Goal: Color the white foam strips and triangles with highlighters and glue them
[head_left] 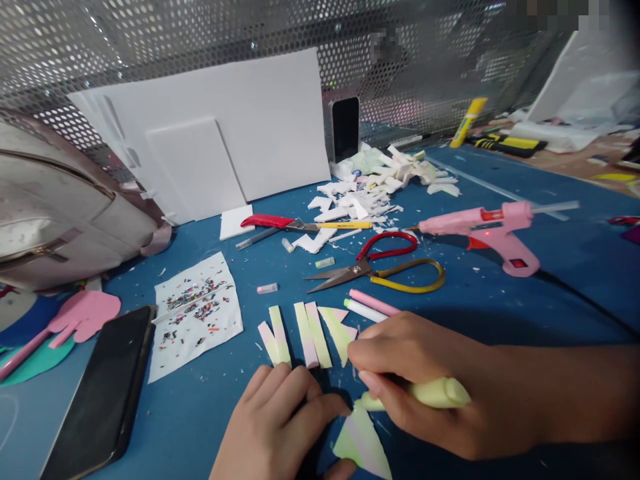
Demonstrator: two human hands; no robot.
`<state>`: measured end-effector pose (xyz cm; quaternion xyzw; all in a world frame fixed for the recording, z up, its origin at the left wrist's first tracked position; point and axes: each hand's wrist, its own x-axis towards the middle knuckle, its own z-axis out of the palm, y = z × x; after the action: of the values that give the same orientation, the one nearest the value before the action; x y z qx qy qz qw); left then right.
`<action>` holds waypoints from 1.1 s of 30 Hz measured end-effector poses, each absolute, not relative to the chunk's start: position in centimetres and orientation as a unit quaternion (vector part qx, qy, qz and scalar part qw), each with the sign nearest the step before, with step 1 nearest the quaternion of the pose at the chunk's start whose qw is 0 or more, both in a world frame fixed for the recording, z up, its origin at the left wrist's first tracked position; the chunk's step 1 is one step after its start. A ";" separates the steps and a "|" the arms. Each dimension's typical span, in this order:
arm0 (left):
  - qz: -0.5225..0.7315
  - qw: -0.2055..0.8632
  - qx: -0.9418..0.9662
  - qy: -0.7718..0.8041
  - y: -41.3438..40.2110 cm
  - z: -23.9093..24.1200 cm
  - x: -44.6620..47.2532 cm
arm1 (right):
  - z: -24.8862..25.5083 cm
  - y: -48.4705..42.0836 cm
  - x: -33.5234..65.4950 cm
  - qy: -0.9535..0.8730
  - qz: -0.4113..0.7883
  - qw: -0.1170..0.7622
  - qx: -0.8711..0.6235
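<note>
Left edge of the frame: a pale backpack [55, 207], with a pink cut-out [87, 313] just below and a black phone [100, 400] at lower left. Next, a white sheet [167, 359] strewn with small coloured specks; above, at upper left of centre, a white board [280, 127] before perforated metal [45, 60]. Bottom centre: the left hand [280, 423], palm down, thumb and forefinger apart at the left border of a fan-shaped piece [363, 443] tinted green and pink; pressure on the piece impossible to tell. Just above the left hand, tinted strips [319, 333]. Centre: scissors [357, 270] with blades parted, below a pile of white scraps [363, 200]. Lower right of centre: the right hand [435, 370], fingers clamped around a light-green marker [443, 393], tip at the top of the fan-shaped piece. Farther right, a pink glue gun [505, 233] on the blue table [575, 260].
</note>
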<state>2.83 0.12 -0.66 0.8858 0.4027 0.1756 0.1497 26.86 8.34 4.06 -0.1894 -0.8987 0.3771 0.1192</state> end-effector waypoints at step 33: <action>0.185 0.136 0.900 0.369 0.5 -0.6 2.6 | 4.3 8.2 27.2 -0.895 0.393 0.099 -0.186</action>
<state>2.62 0.53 -0.62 0.9005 0.3694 0.1847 0.1362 27.25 8.23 4.31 -0.1863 -0.8948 0.3935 0.0987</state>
